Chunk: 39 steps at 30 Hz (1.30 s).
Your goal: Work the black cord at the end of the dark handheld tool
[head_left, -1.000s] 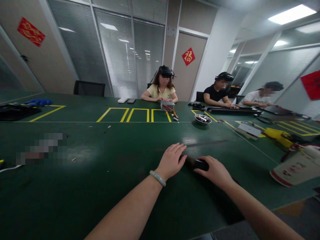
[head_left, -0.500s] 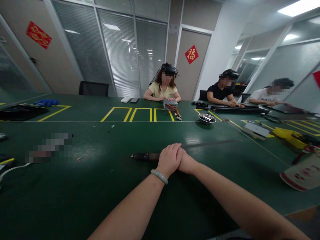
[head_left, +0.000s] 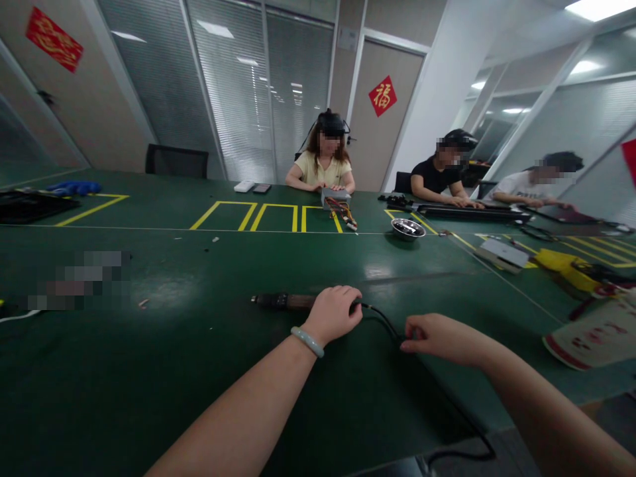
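Note:
A dark electric screwdriver (head_left: 293, 302) lies on the green table, its bit end pointing left. My left hand (head_left: 338, 310), with a pale bracelet at the wrist, is closed around the rear of its body. From that rear end a black power cord (head_left: 380, 314) curves right and down. My right hand (head_left: 440, 336) pinches the cord between thumb and fingers, a short way from the tool. Beyond the pinch, the cord runs toward the near table edge and hangs over it.
Across the table a person sits behind a grey power supply (head_left: 335, 197) with coloured wires. A metal bowl (head_left: 408, 229) holds small dark parts. On the right stand a white-and-red container (head_left: 591, 338) and a yellow tray (head_left: 566, 265). A small scrap (head_left: 144, 303) lies at left.
My right hand has left my left hand, moved right and now pinches the cord. The left hand stays on the screwdriver. The view has shifted slightly.

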Each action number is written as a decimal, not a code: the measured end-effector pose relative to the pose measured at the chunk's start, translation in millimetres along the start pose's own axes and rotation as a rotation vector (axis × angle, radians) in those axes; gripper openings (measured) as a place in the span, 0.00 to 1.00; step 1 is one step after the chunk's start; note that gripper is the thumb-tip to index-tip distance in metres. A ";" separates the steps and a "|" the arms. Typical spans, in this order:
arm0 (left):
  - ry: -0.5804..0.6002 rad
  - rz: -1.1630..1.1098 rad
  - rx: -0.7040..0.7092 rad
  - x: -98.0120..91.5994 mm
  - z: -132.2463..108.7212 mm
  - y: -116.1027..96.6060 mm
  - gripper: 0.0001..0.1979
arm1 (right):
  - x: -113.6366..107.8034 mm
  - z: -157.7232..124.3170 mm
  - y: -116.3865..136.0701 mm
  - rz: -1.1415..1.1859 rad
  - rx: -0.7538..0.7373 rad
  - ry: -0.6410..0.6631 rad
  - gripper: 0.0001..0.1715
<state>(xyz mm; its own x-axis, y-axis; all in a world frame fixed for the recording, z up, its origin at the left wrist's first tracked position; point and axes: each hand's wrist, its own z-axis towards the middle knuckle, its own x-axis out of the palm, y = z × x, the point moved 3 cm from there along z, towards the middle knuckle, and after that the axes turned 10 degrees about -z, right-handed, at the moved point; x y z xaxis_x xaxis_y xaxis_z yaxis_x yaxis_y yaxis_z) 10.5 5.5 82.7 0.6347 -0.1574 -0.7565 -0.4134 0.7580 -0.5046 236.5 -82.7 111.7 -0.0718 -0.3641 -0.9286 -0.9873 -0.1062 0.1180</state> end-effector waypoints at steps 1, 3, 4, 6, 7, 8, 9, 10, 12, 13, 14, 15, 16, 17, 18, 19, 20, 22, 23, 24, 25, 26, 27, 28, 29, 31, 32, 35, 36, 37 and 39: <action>0.022 0.008 0.003 0.4 -0.2 -0.5 0.11 | 2.7 -1.6 2.2 0.009 -0.001 -0.006 0.18; 0.064 0.029 0.006 1.8 -0.2 -0.4 0.12 | 4.0 -1.2 8.3 0.062 -0.014 -0.034 0.15; 0.080 0.041 0.009 2.7 -0.1 0.0 0.13 | 3.2 0.7 11.3 0.113 -0.018 -0.046 0.14; 0.102 0.064 0.011 4.5 0.4 1.4 0.14 | 0.3 7.1 16.3 0.225 -0.032 -0.053 0.16; 0.109 0.075 0.009 5.5 0.7 2.2 0.15 | -1.0 11.3 18.1 0.263 -0.047 -0.047 0.16; 0.114 0.084 0.007 6.3 1.0 3.1 0.15 | -1.8 15.6 19.3 0.278 -0.064 -0.035 0.16; 0.118 0.092 0.004 7.1 1.3 3.9 0.15 | -1.9 19.8 19.9 0.270 -0.081 -0.023 0.16; 0.120 0.098 0.004 7.8 1.7 4.7 0.14 | -1.5 23.6 19.8 0.249 -0.094 -0.016 0.15; 0.124 0.106 0.011 8.9 2.2 6.0 0.13 | 1.1 29.4 18.1 0.195 -0.097 -0.007 0.18; 0.126 0.110 0.017 9.4 2.4 6.5 0.12 | 3.0 31.2 17.0 0.167 -0.091 -0.002 0.19; 0.128 0.113 0.024 9.7 2.7 6.8 0.11 | 5.1 32.5 16.1 0.141 -0.083 0.005 0.19; 0.131 0.116 0.031 10.0 2.9 7.1 0.10 | 7.2 33.4 15.5 0.116 -0.075 0.019 0.17; 0.134 0.120 0.036 10.3 3.2 7.3 0.09 | 9.2 33.9 15.3 0.097 -0.071 0.039 0.15; 0.136 0.125 0.037 10.5 3.5 7.4 0.08 | 10.7 34.3 15.7 0.087 -0.073 0.060 0.14; 0.136 0.128 0.037 10.6 3.8 7.5 0.08 | 11.8 34.8 16.8 0.091 -0.085 0.077 0.13; 0.136 0.130 0.036 10.7 4.1 7.5 0.07 | 12.5 35.6 18.5 0.115 -0.107 0.093 0.12; 0.135 0.131 0.036 10.8 4.5 7.5 0.07 | 12.9 36.7 20.9 0.164 -0.138 0.109 0.12; 0.131 0.131 0.033 10.9 5.1 7.6 0.07 | 12.8 41.1 26.6 0.323 -0.191 0.122 0.13; 0.132 0.130 0.033 11.2 5.3 7.8 0.07 | 12.5 44.5 29.6 0.422 -0.205 0.113 0.14; 0.135 0.128 0.034 11.5 5.6 8.0 0.07 | 12.0 48.8 32.4 0.521 -0.210 0.093 0.15; 0.137 0.125 0.033 12.0 5.7 8.5 0.07 | 11.4 53.8 34.9 0.612 -0.207 0.058 0.17; 0.136 0.124 0.031 12.5 5.9 9.0 0.07 | 10.8 59.3 37.1 0.689 -0.201 0.013 0.18; 0.133 0.122 0.030 13.0 6.1 9.6 0.08 | 10.5 65.0 38.9 0.749 -0.196 -0.029 0.19; 0.128 0.123 0.029 13.6 6.3 10.2 0.08 | 10.8 70.6 40.3 0.795 -0.194 -0.063 0.20; 0.122 0.125 0.029 14.1 6.4 10.7 0.09 | 11.7 75.9 40.8 0.829 -0.192 -0.090 0.21; 0.113 0.129 0.031 14.8 6.6 11.3 0.09 | 15.3 84.5 38.8 0.883 -0.187 -0.129 0.23; 0.111 0.128 0.033 14.9 6.6 11.3 0.09 | 18.0 87.5 36.2 0.904 -0.182 -0.144 0.24; 0.110 0.120 0.032 13.9 6.3 9.9 0.09 | 28.0 91.6 23.3 0.932 -0.143 -0.178 0.25; 0.113 0.116 0.032 13.2 6.1 9.0 0.09 | 31.4 91.8 18.8 0.932 -0.130 -0.180 0.25; 0.118 0.112 0.033 12.5 5.9 8.1 0.09 | 34.3 91.8 14.9 0.935 -0.119 -0.179 0.24; 0.123 0.101 0.032 11.1 5.5 6.3 0.09 | 38.9 92.1 9.8 0.936 -0.102 -0.167 0.22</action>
<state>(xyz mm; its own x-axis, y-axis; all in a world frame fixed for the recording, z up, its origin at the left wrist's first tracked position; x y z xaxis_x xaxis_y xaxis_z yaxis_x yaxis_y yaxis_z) 18.5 12.0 73.3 0.5053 -0.1538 -0.8491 -0.4493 0.7932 -0.4111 211.0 -12.7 44.4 -0.8533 -0.2061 -0.4790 -0.5023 0.0786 0.8611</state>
